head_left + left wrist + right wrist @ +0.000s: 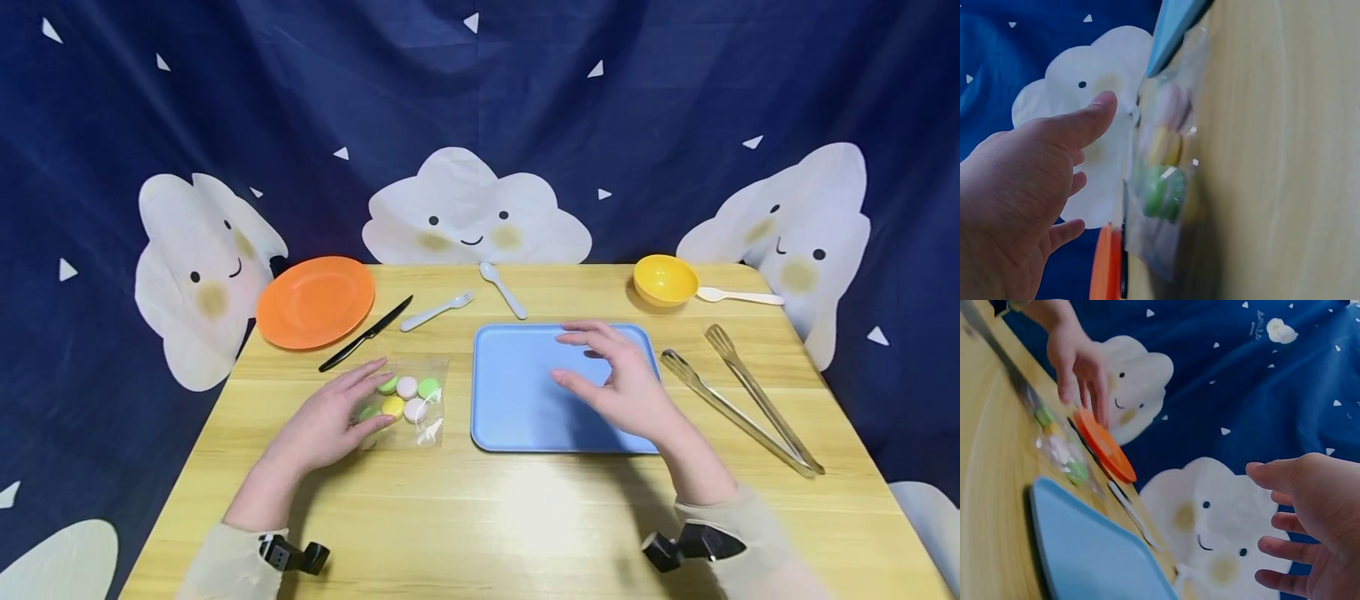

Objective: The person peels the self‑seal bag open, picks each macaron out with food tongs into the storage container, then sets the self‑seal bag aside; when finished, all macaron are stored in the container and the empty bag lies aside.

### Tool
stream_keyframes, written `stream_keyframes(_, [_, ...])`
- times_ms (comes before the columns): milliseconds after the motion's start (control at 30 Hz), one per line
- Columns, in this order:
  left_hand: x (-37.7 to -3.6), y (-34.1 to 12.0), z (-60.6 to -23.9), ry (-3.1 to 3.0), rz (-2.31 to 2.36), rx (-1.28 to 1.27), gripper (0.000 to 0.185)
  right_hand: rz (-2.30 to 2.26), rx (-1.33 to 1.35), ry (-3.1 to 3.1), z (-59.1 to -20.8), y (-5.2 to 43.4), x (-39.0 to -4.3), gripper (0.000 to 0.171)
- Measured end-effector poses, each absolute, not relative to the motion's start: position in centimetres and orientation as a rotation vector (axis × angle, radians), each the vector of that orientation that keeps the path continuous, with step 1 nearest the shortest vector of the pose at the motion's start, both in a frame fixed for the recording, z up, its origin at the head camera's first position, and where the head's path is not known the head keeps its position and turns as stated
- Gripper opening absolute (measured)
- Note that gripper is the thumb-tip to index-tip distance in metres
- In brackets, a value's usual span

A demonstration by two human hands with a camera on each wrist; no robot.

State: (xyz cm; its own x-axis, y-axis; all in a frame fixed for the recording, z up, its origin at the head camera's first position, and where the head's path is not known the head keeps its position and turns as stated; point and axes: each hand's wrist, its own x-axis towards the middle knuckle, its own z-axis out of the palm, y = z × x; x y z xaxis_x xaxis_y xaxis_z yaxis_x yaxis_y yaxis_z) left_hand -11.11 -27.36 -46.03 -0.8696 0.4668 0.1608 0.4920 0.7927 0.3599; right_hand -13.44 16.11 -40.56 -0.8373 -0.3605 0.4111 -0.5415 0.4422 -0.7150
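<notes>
A clear plastic bag of macarons (407,387), in green, yellow and pale pink, lies on the table left of the blue tray (517,387). My left hand (330,417) hovers over the bag's left side with fingers spread and nothing in them. In the left wrist view the thumb and fingers (1066,231) are apart from the bag (1163,169). Above the right part of the tray hangs my right hand (618,383), its fingers loosely bent around empty air. The right wrist view shows that hand (1310,525) holding nothing, with the tray (1097,544) beyond it.
An orange plate (315,302), a black knife (367,333), a fork (437,312) and a spoon (504,290) lie toward the back. At the back right are a yellow bowl (665,281) and a white spoon (738,296). Metal tongs (742,400) lie right of the tray.
</notes>
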Motion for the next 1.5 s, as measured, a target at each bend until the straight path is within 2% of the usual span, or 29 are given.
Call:
stream_keyframes(433, [-11.1, -28.0, -48.0, -3.011, -0.683, -0.747, 0.053, 1.63, 0.888, -2.483, -44.7, 10.4, -13.2, 0.04])
stream_keyframes(733, [-11.0, -28.7, -50.2, -2.967, -0.907, -0.696, 0.045, 1.669, 1.051, -2.568, -46.8, 6.4, -12.8, 0.04])
stream_keyframes(1033, [-11.7, -29.2, -51.5, -2.888, -1.031, -0.646, 0.046, 1.377, 1.201, -2.711, -48.1, 1.6, -12.0, 0.039])
stream_keyframes(1267, [-12.0, -29.1, -51.7, -2.874, -1.047, -0.645, 0.046, 1.145, 1.177, -2.78, -49.4, -1.0, -11.2, 0.038])
stream_keyframes(1400, [-11.8, -29.1, -51.7, -2.88, -1.05, -0.628, 0.045, 0.952, 1.177, -2.778, -50.0, -1.8, -10.8, 0.033])
stream_keyframes(1500, [-11.6, -29.2, -51.7, -2.882, -1.054, -0.617, 0.045, 0.816, 1.178, -2.73, -50.5, -2.1, -10.6, 0.023])
